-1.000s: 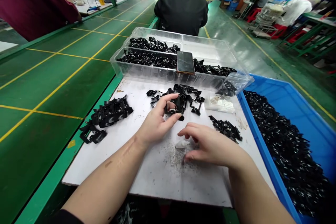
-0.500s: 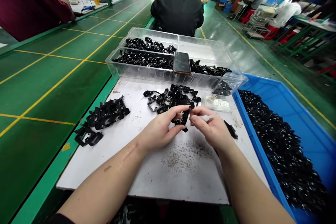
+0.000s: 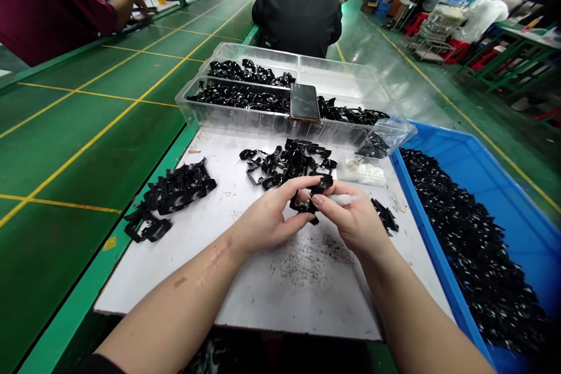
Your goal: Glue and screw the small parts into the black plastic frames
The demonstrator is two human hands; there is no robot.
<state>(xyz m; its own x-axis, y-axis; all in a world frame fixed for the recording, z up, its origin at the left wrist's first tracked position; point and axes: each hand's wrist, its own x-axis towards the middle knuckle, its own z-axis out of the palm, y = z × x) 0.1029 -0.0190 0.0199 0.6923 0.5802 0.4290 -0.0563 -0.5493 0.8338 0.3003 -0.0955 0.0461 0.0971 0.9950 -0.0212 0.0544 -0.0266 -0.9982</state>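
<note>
My left hand (image 3: 270,215) grips a black plastic frame-like part (image 3: 302,205) between thumb and fingers, above the middle of the white board (image 3: 245,298). Against the same part is my right hand (image 3: 360,217), its thumb and fingers closed on a slim whitish pen-like tool (image 3: 347,198); its tip is hidden. Just beyond my hands lies a loose pile of black plastic parts (image 3: 289,160). A row of similar parts (image 3: 182,187) sits at the left, and a few small black pieces (image 3: 385,216) are right of my right hand. Small crumbs (image 3: 307,260) litter the board below.
A clear divided tray (image 3: 245,120) of black parts stands at the back, with a phone (image 3: 304,101) on its divider. On the right is a blue bin (image 3: 477,158) filled with small black pieces. A person in black (image 3: 298,17) sits ahead.
The black part has turned in my fingers, showing a rounded dark end at the top. My right thumb has moved left onto it.
</note>
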